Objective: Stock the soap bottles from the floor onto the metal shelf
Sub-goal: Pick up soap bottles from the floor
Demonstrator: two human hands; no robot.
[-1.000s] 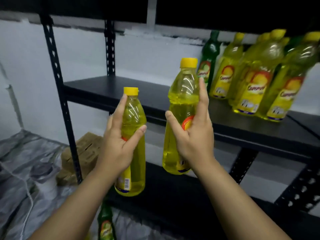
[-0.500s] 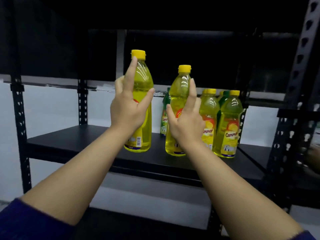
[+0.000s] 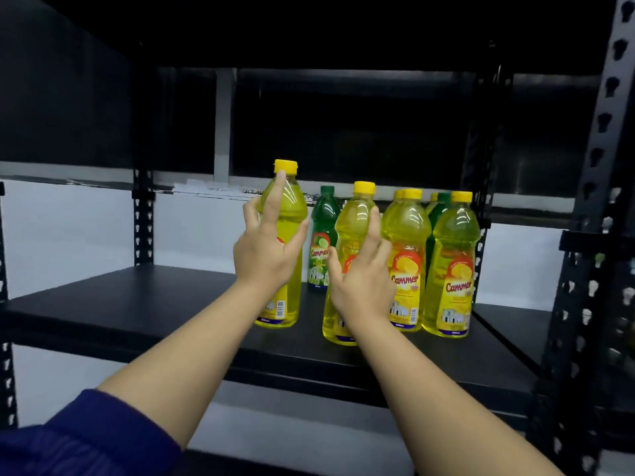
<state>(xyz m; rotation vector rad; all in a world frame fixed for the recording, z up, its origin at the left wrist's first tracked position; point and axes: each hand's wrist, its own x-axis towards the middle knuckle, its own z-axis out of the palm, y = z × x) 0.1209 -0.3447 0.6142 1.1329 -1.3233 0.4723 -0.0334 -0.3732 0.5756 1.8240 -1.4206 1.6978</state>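
Left hand (image 3: 264, 249) grips one yellow bottle (image 3: 287, 235); right hand (image 3: 360, 273) grips another yellow bottle (image 3: 354, 221), both upright on the shelf (image 3: 137, 304).

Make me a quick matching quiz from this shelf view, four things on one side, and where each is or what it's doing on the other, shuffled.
Things
1. left hand
2. right hand
3. green bottle
4. blue sleeve

States
A. stands at the back, between the two held bottles
B. bottom left corner, on the left arm
C. grips the tallest-looking yellow bottle
D. grips the yellow bottle at the shelf's front edge

Pairs: 1-C, 2-D, 3-A, 4-B
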